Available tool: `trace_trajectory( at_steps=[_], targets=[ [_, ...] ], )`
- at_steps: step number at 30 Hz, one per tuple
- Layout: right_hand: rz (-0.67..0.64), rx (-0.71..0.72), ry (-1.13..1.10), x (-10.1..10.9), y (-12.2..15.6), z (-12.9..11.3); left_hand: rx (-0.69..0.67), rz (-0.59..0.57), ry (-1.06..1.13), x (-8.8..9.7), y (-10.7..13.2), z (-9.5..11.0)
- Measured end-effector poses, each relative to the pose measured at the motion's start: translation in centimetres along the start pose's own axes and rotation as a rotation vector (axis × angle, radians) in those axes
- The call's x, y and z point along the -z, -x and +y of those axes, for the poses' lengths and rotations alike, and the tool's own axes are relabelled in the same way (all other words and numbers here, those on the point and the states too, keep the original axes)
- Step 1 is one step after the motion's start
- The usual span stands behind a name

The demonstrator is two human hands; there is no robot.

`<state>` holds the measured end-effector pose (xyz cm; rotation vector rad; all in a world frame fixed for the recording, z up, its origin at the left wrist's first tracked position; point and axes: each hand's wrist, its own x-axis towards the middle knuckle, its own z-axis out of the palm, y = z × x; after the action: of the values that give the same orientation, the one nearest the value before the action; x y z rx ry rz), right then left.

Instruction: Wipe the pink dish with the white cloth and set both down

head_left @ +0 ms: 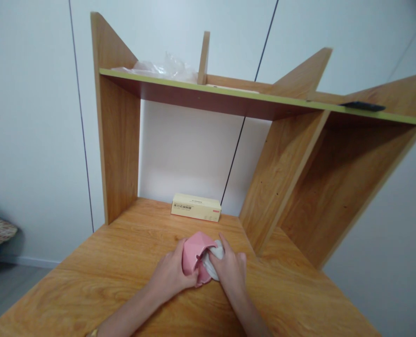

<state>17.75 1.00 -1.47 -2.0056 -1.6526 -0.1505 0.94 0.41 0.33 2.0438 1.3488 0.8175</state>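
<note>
Lower centre of the frame: a hollow pink vessel [198, 244], smooth and faceted, lies to the right of my left hand [176, 271], whose fingers and thumb clamp its side. My right hand [231, 267] grips a soft, crumpled white cloth [212, 271] at the vessel's opening. The table [123, 276] shows wavy wood grain; higher in the frame rests an oblong cream box [195, 208].

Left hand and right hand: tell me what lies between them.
The head view shows a pink object and a white cloth between the left hand and right hand.
</note>
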Motion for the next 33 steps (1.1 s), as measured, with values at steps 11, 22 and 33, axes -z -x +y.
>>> trace_trajectory(
  at_steps=[11,22,33],
  targets=[
    [-0.059,-0.016,-0.157,0.2,-0.1,0.3,-0.130,-0.011,-0.082,0.5,0.3,-0.1],
    [0.019,-0.116,-0.598,-1.2,0.4,0.5,-0.203,0.018,0.243,-1.3,0.0,-2.1],
    [-0.005,-0.192,-0.498,-0.9,0.3,-0.5,-0.114,0.100,0.066,-0.5,0.4,-0.4]
  ],
)
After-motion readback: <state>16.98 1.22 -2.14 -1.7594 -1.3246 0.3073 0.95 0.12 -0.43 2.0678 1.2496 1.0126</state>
